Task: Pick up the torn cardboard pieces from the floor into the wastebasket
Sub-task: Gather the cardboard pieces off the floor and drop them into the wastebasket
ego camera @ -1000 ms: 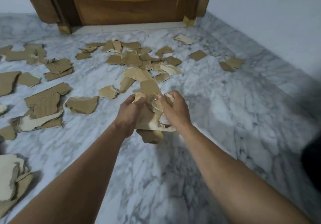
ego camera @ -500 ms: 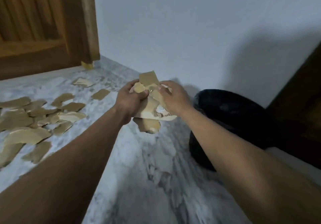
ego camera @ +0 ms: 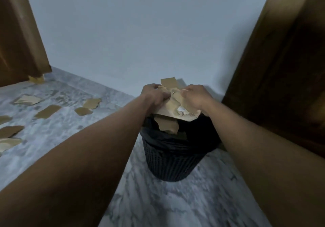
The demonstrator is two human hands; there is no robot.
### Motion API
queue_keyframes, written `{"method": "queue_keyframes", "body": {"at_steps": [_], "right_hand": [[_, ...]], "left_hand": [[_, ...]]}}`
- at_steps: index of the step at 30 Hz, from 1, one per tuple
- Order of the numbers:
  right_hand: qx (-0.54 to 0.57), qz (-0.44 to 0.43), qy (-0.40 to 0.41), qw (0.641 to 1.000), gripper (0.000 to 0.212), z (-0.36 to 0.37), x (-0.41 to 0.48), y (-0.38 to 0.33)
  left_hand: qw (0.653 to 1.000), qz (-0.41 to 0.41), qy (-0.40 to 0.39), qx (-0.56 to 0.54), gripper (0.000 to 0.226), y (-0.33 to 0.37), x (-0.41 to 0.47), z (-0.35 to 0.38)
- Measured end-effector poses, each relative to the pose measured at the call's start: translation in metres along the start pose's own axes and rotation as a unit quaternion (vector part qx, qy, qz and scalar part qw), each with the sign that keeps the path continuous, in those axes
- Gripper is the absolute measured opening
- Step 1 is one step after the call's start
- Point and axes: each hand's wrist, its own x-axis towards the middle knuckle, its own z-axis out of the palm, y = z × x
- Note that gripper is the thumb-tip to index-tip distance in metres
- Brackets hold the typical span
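Note:
A bundle of torn brown cardboard pieces (ego camera: 171,106) is held between both hands directly above the black mesh wastebasket (ego camera: 171,163), which is lined with a dark bag. My left hand (ego camera: 154,94) grips the bundle's left side and my right hand (ego camera: 195,97) grips its right side. One piece (ego camera: 168,125) hangs down from the bundle into the basket's mouth. Several more cardboard pieces (ego camera: 48,111) lie scattered on the marble floor at the left.
A white wall (ego camera: 140,33) rises just behind the basket. A dark wooden panel (ego camera: 281,77) stands close on the right of it. A wooden door frame (ego camera: 21,41) is at the far left. Grey marble floor (ego camera: 175,205) lies in front of the basket.
The view has swung right from the littered floor to the corner. Both hands carried the cardboard bundle rightward and now hold it over the wastebasket.

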Motion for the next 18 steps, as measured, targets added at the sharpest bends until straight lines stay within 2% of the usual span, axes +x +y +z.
{"method": "queue_keyframes", "body": {"at_steps": [5, 9, 11, 13, 16, 18], "right_hand": [[-0.024, 0.027, -0.025, 0.999, 0.034, -0.004, 0.008, 0.021], [-0.046, -0.005, -0.038, 0.998, 0.016, 0.007, 0.012, 0.000], [-0.047, -0.026, -0.046, 0.997, 0.013, 0.017, 0.015, -0.015], [-0.054, -0.037, -0.048, 0.997, 0.015, 0.023, 0.014, -0.026], [-0.059, -0.034, -0.030, 0.997, 0.031, 0.022, 0.008, -0.028], [-0.071, -0.018, -0.009, 0.997, 0.032, 0.017, 0.005, -0.019]], "left_hand": [[1.000, -0.020, 0.003, 0.012, 0.034, -0.008, 0.009, 0.012], [1.000, -0.015, 0.023, 0.000, 0.019, -0.006, 0.005, -0.009], [0.999, -0.001, 0.050, 0.009, 0.027, -0.006, -0.001, -0.029], [0.995, 0.024, 0.062, 0.073, 0.046, -0.011, -0.006, -0.047], [0.991, 0.022, 0.026, 0.129, 0.065, -0.024, -0.017, -0.060], [0.988, 0.017, 0.021, 0.149, 0.070, -0.034, -0.018, -0.060]]}}
